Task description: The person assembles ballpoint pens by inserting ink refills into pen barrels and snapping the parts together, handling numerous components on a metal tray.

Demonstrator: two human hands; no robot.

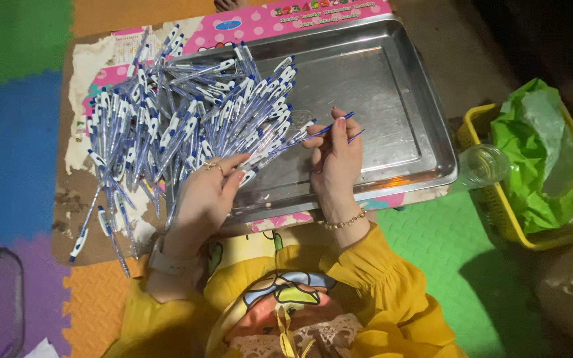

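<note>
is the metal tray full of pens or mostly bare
Mostly bare. The pile of pens covers only the left end of the metal tray and spills onto the board beside it; the tray's middle and right show bare metal.

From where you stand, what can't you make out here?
- Right hand: its fingers hide how many thin blue refills it holds.
- Pile of pens: too overlapped to count.
- Yellow basket: green bag hides its contents.
- Bottom-right object: dark, blurred.
- Left hand: grip on pens unclear.

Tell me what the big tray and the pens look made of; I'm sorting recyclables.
The tray looks like bare metal, likely stainless steel: silvery, with dull reflections and a rolled rim. The pens look like plastic: clear barrels with white and blue parts. The right hand holds thin blue pieces, seemingly also plastic.
</note>
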